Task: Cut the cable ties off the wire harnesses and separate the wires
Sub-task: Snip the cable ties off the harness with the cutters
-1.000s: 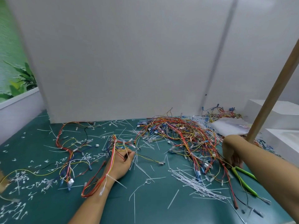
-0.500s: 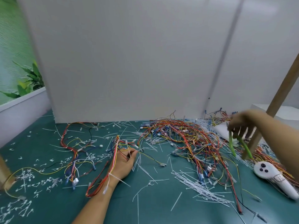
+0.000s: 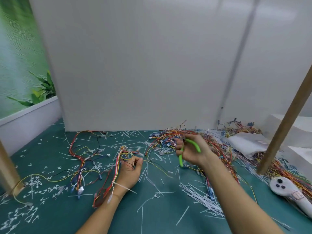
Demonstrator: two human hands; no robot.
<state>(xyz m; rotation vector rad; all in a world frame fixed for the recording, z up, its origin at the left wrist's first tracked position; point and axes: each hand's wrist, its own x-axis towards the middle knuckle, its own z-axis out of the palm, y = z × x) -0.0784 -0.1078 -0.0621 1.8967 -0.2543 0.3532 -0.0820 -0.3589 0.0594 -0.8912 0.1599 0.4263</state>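
My left hand (image 3: pixel 130 171) rests on the green mat and pinches thin wires of a red, yellow and white wire harness (image 3: pixel 116 168) that runs past my wrist. A white cable tie (image 3: pixel 121 187) still binds that harness near the wrist. My right hand (image 3: pixel 190 151) is raised above the mat and grips green-handled cutters (image 3: pixel 181 157), handles pointing down and right. Behind it lies a big tangled pile of harnesses (image 3: pixel 202 141).
Cut white cable ties (image 3: pixel 200 196) and small clipped bits litter the mat. A white handheld controller (image 3: pixel 290 193) lies at the right. Wooden posts stand at the right (image 3: pixel 285 125) and far left (image 3: pixel 8 173). A white panel closes the back.
My right hand picked up the green cutters from the mat at the right and carried them left, over the harness pile toward my left hand. The left hand stayed on its harness.
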